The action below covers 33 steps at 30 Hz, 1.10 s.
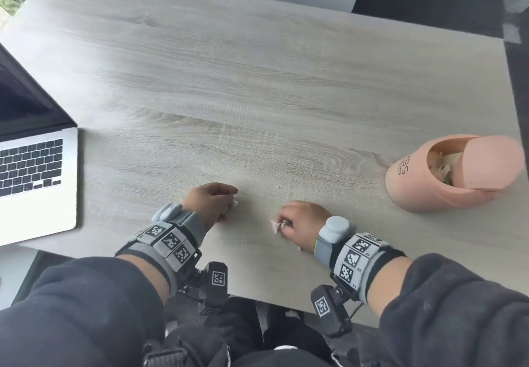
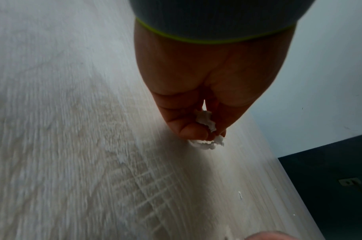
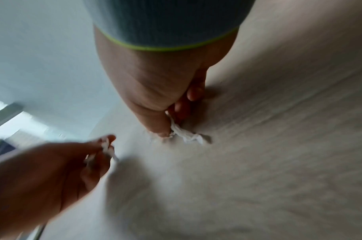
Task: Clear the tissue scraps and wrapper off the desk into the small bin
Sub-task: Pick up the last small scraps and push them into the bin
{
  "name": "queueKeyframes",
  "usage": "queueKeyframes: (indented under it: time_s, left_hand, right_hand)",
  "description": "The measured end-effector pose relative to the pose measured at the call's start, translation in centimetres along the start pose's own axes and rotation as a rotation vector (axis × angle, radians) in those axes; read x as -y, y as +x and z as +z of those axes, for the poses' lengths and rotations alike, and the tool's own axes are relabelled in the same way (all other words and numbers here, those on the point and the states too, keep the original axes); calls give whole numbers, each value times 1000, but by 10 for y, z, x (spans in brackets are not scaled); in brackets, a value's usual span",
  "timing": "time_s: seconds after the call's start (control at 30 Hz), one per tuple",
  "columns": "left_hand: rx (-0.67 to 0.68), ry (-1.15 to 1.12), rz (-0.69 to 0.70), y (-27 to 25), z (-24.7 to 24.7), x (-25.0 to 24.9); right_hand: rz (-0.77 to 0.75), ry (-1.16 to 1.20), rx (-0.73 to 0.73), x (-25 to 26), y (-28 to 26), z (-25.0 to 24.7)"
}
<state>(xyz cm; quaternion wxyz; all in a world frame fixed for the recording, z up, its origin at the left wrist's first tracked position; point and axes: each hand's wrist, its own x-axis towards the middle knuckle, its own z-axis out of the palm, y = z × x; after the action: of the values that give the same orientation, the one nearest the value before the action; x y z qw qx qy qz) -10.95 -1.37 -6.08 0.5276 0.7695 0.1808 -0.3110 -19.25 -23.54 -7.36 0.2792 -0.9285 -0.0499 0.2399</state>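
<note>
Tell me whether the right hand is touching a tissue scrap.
Touching. The right wrist view shows the right hand pinching a white tissue scrap between thumb and fingers.

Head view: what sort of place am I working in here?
Most likely an office or home desk: a wood-grain desk, an open laptop at the left, and a small pink bin with scraps inside at the right.

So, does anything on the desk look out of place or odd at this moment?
Little stands out. A tiny white speck lies loose on the desk between the hands, and each hand pinches a tissue scrap. The pink bin sits at the right with its flap tilted open over scraps inside.
</note>
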Motion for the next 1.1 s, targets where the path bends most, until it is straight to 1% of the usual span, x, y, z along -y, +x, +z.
queueKeyframes:
  time_s: [0.13, 0.17, 0.23, 0.33, 0.43, 0.47, 0.5, 0.53, 0.6, 0.63, 0.67, 0.7, 0.8, 0.87, 0.97, 1.03, 1.1]
  left_hand:
    - [8, -13, -32, -5, 0, -2]
    - [12, -19, -37, -6, 1, -2]
    - [12, -25, -35, -8, -1, -1]
    - [9, -33, -43, -10, -1, -1]
    - [4, -54, -60, -13, -3, -1]
    - [8, -68, -66, -14, -3, -1]
    - [14, -81, -69, -14, -2, -3]
    - [22, -93, -67, -15, -2, -4]
    - [56, -115, -53, -16, 4, -11]
    - [68, -124, -46, -17, 7, -15]
    - [78, -132, -40, -18, 9, -18]
    - [93, -141, -32, -19, 15, -25]
    - [134, -186, -20, -23, 30, -39]
    - [178, -223, -8, -29, 46, -53]
    - [242, -309, 11, -39, 70, -76]
    - [323, -329, 14, -47, 86, -92]
    - [408, -324, 21, -56, 104, -106]
  right_hand:
    - [298, 251, -305, -8, 10, -14]
    - [345, 279, -352, -9, 14, -18]
    - [374, 290, -396, -7, 25, -22]
    - [374, 277, -397, 0, 39, -23]
    - [325, 148, -265, 5, 48, -20]
    - [316, 95, -246, 4, 49, -21]
    - [331, 64, -251, 1, 49, -24]
    - [381, 70, -268, -2, 50, -28]
    - [515, 143, -304, -11, 43, -39]
    - [548, 204, -307, -15, 40, -40]
    - [542, 287, -314, -16, 35, -39]
    - [504, 395, -332, -18, 27, -42]
    - [326, 754, -386, -1, 6, -47]
    - [238, 880, -449, 11, -8, -58]
    - [163, 894, -504, 23, -23, -77]
    - [146, 832, -538, 26, -32, -88]
    - [156, 734, -615, 23, -43, -99]
